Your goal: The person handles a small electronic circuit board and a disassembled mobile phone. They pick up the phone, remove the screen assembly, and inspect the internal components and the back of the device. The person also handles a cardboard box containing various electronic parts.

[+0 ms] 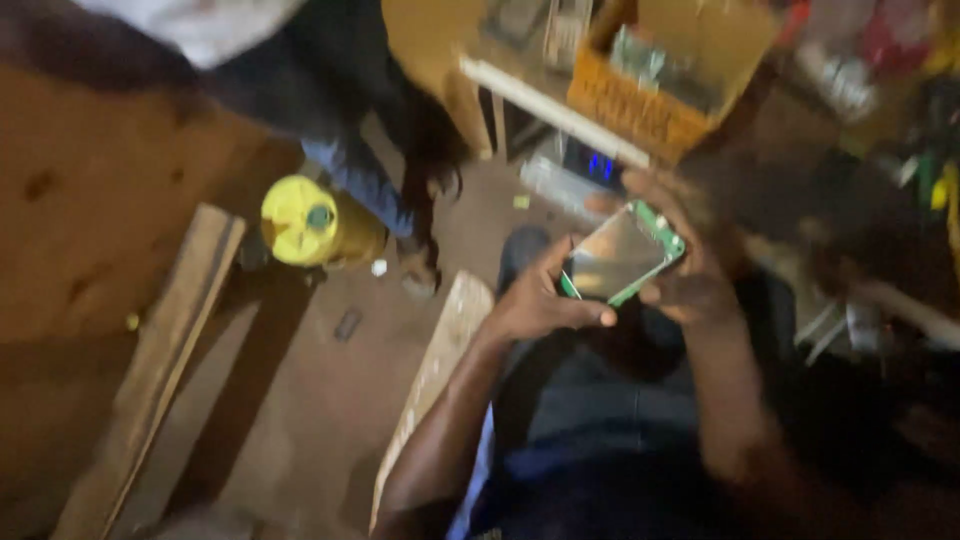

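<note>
Green-edged board (622, 255) with shiny metal face, held over the lap between both hands: left hand (535, 300) clamped on its lower corner, right hand (685, 270) gripping the far edge, tilted up, likely for inspection. Yellow can (305, 222) on the floor, well apart.

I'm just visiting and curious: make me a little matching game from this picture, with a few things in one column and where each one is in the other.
Things:
1. green circuit board
2. yellow container
3. orange crate
4. wooden plank

Places:
A. on the floor, left side
B. on the bench, at the top
C. between both hands
D. on the floor, beside another person's leg

Pairs: 1-C, 2-D, 3-B, 4-A
</note>
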